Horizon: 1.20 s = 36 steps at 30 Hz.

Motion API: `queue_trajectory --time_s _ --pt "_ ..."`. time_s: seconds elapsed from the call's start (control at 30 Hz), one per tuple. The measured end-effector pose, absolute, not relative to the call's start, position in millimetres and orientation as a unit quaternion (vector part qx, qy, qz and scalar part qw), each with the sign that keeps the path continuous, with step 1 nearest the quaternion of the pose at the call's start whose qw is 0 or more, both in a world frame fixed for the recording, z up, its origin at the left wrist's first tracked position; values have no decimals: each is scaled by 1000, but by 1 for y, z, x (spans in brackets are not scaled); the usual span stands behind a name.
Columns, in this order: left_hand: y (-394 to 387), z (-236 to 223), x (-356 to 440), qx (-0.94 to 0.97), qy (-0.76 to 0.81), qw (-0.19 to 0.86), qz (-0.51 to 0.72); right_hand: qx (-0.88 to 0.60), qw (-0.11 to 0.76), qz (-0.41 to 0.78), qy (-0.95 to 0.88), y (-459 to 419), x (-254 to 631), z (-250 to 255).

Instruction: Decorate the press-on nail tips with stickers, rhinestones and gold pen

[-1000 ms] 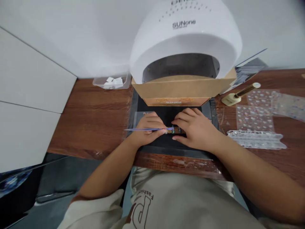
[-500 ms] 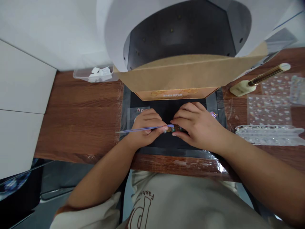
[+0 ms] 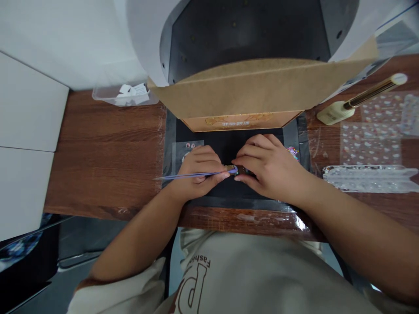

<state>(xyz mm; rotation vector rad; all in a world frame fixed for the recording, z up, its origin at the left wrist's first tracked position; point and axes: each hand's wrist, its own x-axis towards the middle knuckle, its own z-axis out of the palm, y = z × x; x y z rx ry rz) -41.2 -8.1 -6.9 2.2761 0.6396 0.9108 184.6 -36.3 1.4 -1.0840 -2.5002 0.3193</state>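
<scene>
My left hand (image 3: 199,170) is closed in a pinch above the black mat (image 3: 225,198). Slim purple tweezers (image 3: 186,176) run through its fingers, their thin tips pointing left past the wrist. Facing it, my right hand (image 3: 268,163) is closed around a small dark brown piece (image 3: 244,170), mostly covered by the fingers. In the narrow gap between both hands sits a little shiny, brownish and teal bit (image 3: 233,168), too small to name. A clear sheet with small round stickers (image 3: 178,152) lies partly under my left hand. Sparkly pink gems (image 3: 293,152) lie beyond my right hand.
A cardboard box (image 3: 235,96) under a white-rimmed dark opening stands behind the mat. At right are a cream bottle with a gold cap (image 3: 335,113), patterned clear sheets (image 3: 369,144) and a clear tray (image 3: 366,178). A plastic bin (image 3: 111,93) with white pieces stands back left.
The view has shifted slightly, so most things sit a little higher in it. The hands have turned a bit, and more of the small piece between them shows. Both grips stay closed.
</scene>
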Motion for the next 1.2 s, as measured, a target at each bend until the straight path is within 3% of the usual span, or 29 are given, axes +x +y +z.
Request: queue_trajectory --time_s 1.2 --pt "-10 4 -29 889 243 242 303 -385 177 120 -898 -36 180 4"
